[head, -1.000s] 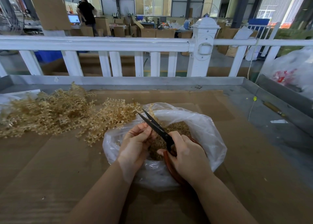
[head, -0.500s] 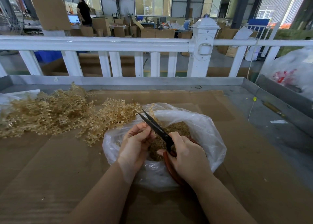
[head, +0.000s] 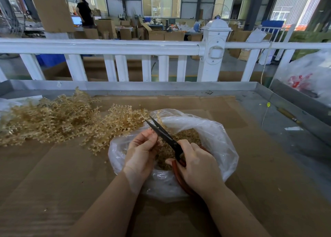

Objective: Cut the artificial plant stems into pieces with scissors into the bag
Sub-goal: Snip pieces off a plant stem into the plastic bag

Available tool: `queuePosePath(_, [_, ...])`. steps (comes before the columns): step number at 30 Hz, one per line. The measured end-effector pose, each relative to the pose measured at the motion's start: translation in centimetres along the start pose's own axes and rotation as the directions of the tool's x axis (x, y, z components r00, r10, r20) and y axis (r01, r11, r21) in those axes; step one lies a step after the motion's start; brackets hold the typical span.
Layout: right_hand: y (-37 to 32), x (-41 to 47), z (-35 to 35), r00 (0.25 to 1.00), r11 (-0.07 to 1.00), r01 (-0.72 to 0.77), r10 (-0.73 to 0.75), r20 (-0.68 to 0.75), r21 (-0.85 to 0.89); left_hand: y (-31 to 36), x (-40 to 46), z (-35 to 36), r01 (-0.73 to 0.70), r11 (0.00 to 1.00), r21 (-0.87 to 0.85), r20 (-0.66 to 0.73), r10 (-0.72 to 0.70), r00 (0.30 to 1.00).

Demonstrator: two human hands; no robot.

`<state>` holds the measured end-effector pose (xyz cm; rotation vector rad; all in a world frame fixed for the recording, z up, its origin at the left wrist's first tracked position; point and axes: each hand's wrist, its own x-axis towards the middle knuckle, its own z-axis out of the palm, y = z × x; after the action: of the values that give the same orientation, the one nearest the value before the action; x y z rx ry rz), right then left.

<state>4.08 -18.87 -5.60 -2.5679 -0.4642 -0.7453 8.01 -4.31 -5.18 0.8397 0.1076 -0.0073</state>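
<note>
Over the open mouth of the clear plastic bag (head: 220, 141) we are in the middle of a cut: our right hand (head: 200, 167) is wrapped round the red handles of the scissors (head: 165, 136), whose dark blades point up and away to the left and look nearly closed, while our left hand (head: 141, 150) pinches a short piece of stem just beside the blades, too small to make out clearly. Cut pieces (head: 186, 136) already lie heaped inside the bag, so we judge the task well under way, yet a large tangle of uncut artificial plant stems (head: 53, 118) lies on the cardboard-covered desk (head: 53, 174) to the left, its nearest sprigs touching the bag's rim. Next we would need to finish this snip, let the bit fall, then reach left for a fresh stem. That reach looks open, with bare cardboard in front and to the right. At the far side a raised metal edge (head: 161, 85) and a white railing (head: 107, 47) bound the desk, well apart from our hands.
</note>
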Motion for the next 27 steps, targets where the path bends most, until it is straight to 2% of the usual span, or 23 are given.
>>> queuePosePath(9, [0.19,-0.01,0.32,0.999,0.999,0.002,-0.003,0.032,0.032,0.13,-0.33,0.17,0.035,0.999,-0.018,-0.001,-0.035,0.999])
queuePosePath(17, [0.27,-0.19,0.31,0.999,1.000,-0.023,0.023,-0.034,0.012,0.58,-0.35,0.12,0.063,0.998,-0.031,0.056,-0.062,0.997])
queuePosePath(23, [0.53,-0.38,0.41,0.994,0.996,-0.061,0.066,-0.090,0.058,0.31,-0.28,0.18,0.056,0.998,0.021,-0.032,-0.056,0.998])
queuePosePath(27, [0.63,-0.37,0.47,0.994,0.996,-0.063,0.068,-0.084,0.058,0.38,-0.29,0.26,0.037,0.999,-0.001,-0.025,-0.037,0.999])
